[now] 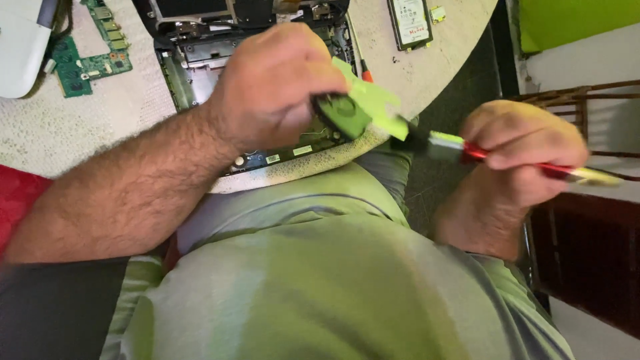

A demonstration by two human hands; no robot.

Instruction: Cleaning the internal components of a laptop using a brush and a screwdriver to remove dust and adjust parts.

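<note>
My left hand [277, 87] holds a small laptop cooling fan [357, 107], a dark round housing with a pale green plate, above the table edge. My right hand [523, 157] grips a brush [460, 148] with a red handle and a metal ferrule; its dark bristles touch the fan's right edge. Under my left hand lies an opened laptop chassis [193, 63] with its inner frame exposed.
A green circuit board [87, 57] lies at the upper left beside a white device [20, 47]. A hard drive [410, 23] rests near the round table's far edge [460, 60]. A wooden chair [587, 100] stands to the right. My lap in a green shirt fills the foreground.
</note>
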